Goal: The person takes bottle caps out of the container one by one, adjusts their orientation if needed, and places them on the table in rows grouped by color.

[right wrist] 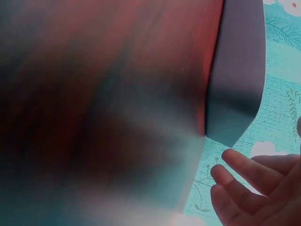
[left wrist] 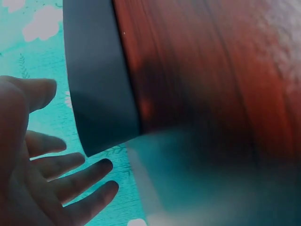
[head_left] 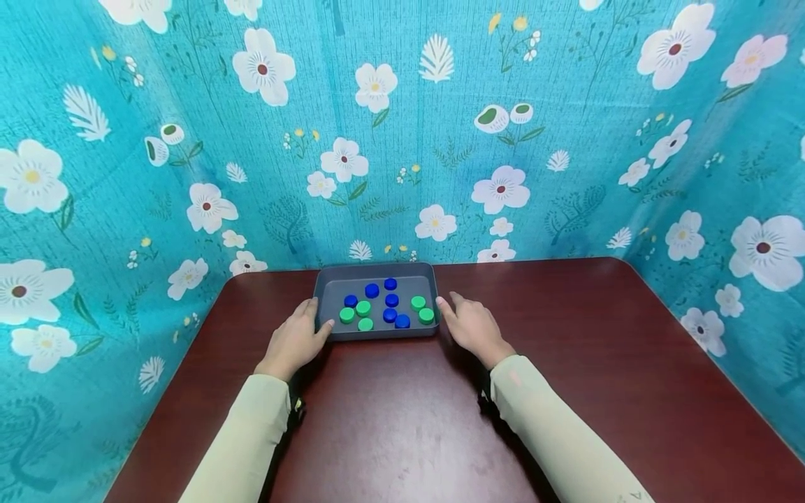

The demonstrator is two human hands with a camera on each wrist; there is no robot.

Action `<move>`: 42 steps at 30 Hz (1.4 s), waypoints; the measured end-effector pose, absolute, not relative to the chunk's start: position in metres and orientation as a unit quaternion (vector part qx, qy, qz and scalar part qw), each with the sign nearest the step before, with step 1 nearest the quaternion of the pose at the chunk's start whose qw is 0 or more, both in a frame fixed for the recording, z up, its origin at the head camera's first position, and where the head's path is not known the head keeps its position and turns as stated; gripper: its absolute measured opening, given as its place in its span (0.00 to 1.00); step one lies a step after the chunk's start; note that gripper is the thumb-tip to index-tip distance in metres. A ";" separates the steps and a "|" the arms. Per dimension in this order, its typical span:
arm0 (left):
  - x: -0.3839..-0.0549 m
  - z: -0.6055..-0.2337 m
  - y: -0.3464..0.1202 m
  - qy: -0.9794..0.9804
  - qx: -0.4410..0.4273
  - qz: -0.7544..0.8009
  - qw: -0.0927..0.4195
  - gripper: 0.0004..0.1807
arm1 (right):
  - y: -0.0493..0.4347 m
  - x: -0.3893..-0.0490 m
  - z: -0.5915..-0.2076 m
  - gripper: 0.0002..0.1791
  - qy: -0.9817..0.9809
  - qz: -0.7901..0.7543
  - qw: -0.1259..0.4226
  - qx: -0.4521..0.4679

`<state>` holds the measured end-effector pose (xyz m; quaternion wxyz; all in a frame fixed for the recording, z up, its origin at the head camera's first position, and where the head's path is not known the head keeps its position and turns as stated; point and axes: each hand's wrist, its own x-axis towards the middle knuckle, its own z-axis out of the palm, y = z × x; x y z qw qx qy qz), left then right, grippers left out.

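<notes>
A dark grey rectangular tray (head_left: 333, 288) lies near the table's far edge, with several blue bottle caps (head_left: 392, 300) and several green bottle caps (head_left: 418, 303) scattered on its floor. At its left end is my left hand (head_left: 292, 342), thumb by the front left corner. My right hand (head_left: 472, 327) is beside the right end, fingers extended. In the left wrist view, the spread fingers of the left hand (left wrist: 66, 183) surround the corner of the tray wall (left wrist: 96, 80). The right wrist view shows the right hand's (right wrist: 258, 188) fingers loosely extended just below the tray's corner (right wrist: 240, 61).
The tray rests on a dark reddish-brown wooden table (head_left: 390, 412) with rounded far corners. A turquoise flowered curtain (head_left: 402, 175) hangs behind the table and along both sides. Light sleeves (head_left: 242, 433) cover both forearms, which reach over the table.
</notes>
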<state>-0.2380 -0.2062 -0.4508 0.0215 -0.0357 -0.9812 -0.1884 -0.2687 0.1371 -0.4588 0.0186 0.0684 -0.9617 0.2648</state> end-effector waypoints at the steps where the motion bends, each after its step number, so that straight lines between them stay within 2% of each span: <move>1: -0.239 -0.452 -0.207 -0.980 -0.033 -0.193 0.023 0.42 | 0.136 -0.269 -0.460 0.44 -0.961 0.269 0.013 0.066; 10: -0.256 -0.463 -0.217 -0.966 0.014 -0.258 -0.003 0.45 | 0.130 -0.281 -0.463 0.39 -0.956 0.282 -0.034 0.067; 21: -0.268 -0.476 -0.228 -0.918 0.051 -0.393 -0.023 0.36 | 0.127 -0.306 -0.465 0.35 -0.951 0.296 -0.044 0.071; 27: -0.271 -0.478 -0.236 -0.885 0.078 -0.458 -0.023 0.32 | 0.128 -0.307 -0.471 0.32 -0.928 0.368 -0.043 0.038; 33: -0.271 -0.485 -0.243 -0.859 0.083 -0.504 -0.026 0.28 | 0.127 -0.307 -0.475 0.31 -0.892 0.447 -0.074 0.005; 42: -0.266 -0.490 -0.238 -0.872 0.084 -0.482 -0.015 0.29 | 0.127 -0.308 -0.477 0.25 -0.911 0.409 -0.045 0.027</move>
